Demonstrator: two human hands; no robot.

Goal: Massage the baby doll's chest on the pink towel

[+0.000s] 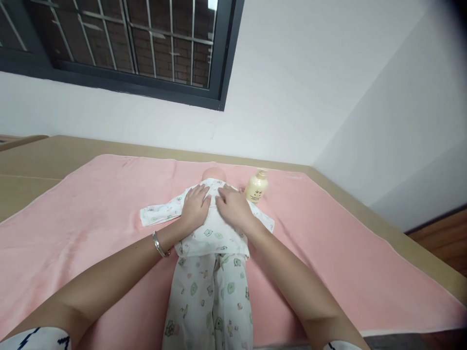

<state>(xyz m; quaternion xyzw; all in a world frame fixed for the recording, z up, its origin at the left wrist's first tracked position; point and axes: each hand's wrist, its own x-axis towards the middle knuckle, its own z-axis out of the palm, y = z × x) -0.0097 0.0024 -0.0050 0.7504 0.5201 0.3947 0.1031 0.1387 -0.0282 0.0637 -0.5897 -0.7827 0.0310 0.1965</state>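
A doll in white printed pyjamas lies stretched out on a pink blanket, its bare rounded head (214, 173) at the far end. Its patterned top (211, 240) has both sleeves spread sideways, and its printed trousers (211, 301) run toward me. My left hand (196, 206) rests open on the left of the doll's upper torso, fingers pointing away. On the opposite side my right hand (233, 208) lies open, palm down, its thumb near the middle. The doll's face does not show. Just beyond my right hand stands a pale yellow pump bottle (257, 187).
The pink blanket (109, 194) covers most of a beige surface (32, 158), whose far edge meets a white wall (270, 97). A dark-framed barred window (222, 73) is at upper left. Brown wood (443, 238) shows at the right.
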